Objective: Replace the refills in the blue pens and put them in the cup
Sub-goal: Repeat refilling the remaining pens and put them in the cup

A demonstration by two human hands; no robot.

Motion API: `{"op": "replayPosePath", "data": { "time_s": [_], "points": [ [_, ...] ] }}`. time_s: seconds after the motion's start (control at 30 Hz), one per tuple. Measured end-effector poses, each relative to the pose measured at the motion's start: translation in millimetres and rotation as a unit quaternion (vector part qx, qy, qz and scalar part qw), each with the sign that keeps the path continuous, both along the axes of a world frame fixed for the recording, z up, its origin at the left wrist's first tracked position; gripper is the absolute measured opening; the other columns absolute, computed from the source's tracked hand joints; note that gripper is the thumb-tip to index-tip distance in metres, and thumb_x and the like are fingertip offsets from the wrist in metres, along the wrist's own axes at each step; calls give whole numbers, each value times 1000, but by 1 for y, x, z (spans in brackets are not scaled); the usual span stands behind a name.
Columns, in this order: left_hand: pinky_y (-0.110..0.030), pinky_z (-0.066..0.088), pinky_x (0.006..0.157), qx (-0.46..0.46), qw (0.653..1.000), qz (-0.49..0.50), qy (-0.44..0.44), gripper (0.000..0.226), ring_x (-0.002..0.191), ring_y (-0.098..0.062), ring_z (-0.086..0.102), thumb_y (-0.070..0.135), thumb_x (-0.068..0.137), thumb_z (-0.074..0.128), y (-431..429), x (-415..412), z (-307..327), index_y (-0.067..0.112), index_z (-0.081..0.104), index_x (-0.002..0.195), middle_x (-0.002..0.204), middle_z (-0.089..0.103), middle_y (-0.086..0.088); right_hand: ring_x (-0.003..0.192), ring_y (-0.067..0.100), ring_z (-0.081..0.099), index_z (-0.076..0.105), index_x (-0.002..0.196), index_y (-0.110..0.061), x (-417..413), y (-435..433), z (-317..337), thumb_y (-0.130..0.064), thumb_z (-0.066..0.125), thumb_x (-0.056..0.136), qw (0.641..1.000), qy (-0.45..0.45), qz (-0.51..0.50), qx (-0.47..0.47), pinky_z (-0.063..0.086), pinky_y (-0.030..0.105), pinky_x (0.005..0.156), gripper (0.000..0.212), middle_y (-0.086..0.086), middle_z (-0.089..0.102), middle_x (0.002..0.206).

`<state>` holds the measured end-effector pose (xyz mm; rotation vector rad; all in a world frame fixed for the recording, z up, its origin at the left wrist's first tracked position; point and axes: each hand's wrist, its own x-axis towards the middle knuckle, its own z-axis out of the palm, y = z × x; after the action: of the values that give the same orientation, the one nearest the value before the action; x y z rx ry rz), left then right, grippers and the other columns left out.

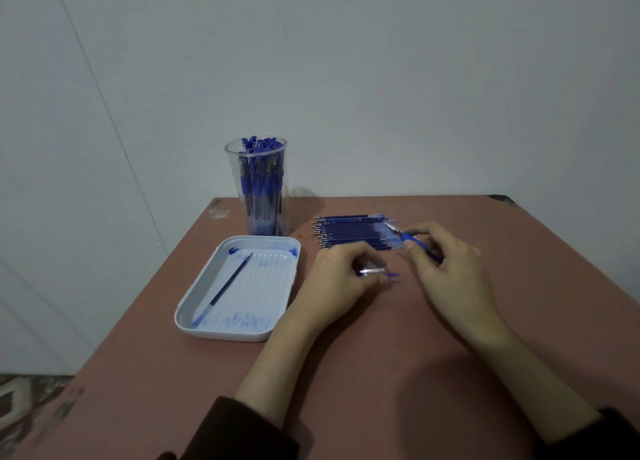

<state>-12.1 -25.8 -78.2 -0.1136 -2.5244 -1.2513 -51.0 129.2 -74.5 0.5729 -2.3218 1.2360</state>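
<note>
Pale grey wall [381, 78] closes off the far side, and against it stands the reddish-brown bench [346, 373] that carries everything. We find both hands over the middle of the bench, towards its far edge. Our right hand [446, 265] pinches a blue pen [414, 240] between thumb and fingertips. The pen's point aims at the far left corner and lies over the right end of the row of refills [353, 232]. Our left hand [337, 281], fingers curled, pinches a small pale piece [372, 271] with a blue bit showing just past it (too blurred for us to tell which part of a pen it is). The two hands are near each other but apart. The row of refills lies just beyond them, metal tips turned to the left edge.

The cup [235, 168], clear and packed with stored pens [259, 182] standing upright, is by the far left corner, well beyond our left hand. Just on its near side, along the left edge, sits a white tray [266, 286] smeared with blue ink, with a single refill [225, 288] lying slantwise in it. Bare bench spreads between our forearms, along the right edge and down to the near edge, where our dark sleeves [242, 432] begin.
</note>
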Motion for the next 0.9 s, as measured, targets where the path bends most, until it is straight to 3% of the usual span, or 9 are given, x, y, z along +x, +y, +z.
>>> {"op": "replayPosePath", "data": {
  "time_s": [0.13, 0.27, 0.4, 0.47, 0.63, 0.8, 0.9],
  "points": [
    [-14, 46, 65, 111, 992, 54, 31, 22, 66, -2, 58, 12, 74, 79, -7, -4, 2, 29, 65, 77, 72, 64, 11, 81, 18, 60, 66, 92, -28, 5, -1, 3, -20, 63, 82, 997, 41, 28, 52, 50, 42, 74, 13, -19, 60, 77],
    [-11, 46, 66, 111, 991, 53, 47, 22, 69, 4, 59, 11, 73, 79, -9, -3, 3, 28, 66, 77, 72, 64, 14, 79, 20, 60, 66, 86, -26, 6, -2, 4, -26, 54, 75, 993, 71, 21, 89, 49, 47, 74, 16, -9, 67, 80],
    [-23, 53, 69, 109, 992, 48, 42, 25, 61, -5, 59, 13, 73, 79, -8, -2, 5, 33, 66, 77, 77, 67, 17, 74, 19, 56, 65, 82, -27, 4, 1, 2, -20, 62, 76, 988, 69, -6, 138, 42, 38, 73, 10, -8, 64, 75],
    [-22, 52, 66, 100, 994, 39, 33, 23, 59, -7, 58, 13, 74, 79, -8, 0, 5, 33, 67, 78, 77, 67, 17, 73, 16, 53, 64, 81, -28, 4, 1, 2, -19, 64, 76, 985, 69, -7, 159, 37, 35, 71, 11, -10, 60, 72],
    [-20, 47, 67, 85, 996, 10, 21, 21, 63, 1, 57, 16, 72, 81, -4, 1, 5, 32, 68, 79, 74, 67, 14, 71, 5, 46, 65, 83, -27, 5, -2, 1, -23, 57, 76, 987, 56, 53, 141, 35, 29, 72, 11, -19, 54, 72],
    [-31, 50, 66, 117, 992, 33, 33, 27, 65, -14, 59, 16, 67, 84, -4, 1, 6, 28, 63, 78, 69, 66, 2, 81, 7, 54, 64, 84, -20, 6, -2, 5, -6, 64, 81, 994, 2, 90, 69, 38, 15, 74, 14, -16, 59, 78],
    [-24, 46, 58, 126, 991, 23, 33, 23, 59, -12, 54, 15, 65, 85, -4, 3, 9, 21, 64, 73, 70, 67, -7, 80, 5, 55, 65, 81, -17, 6, 0, 7, -5, 65, 82, 993, -15, 106, 52, 36, 6, 70, 12, -14, 60, 79]
  ]
}}
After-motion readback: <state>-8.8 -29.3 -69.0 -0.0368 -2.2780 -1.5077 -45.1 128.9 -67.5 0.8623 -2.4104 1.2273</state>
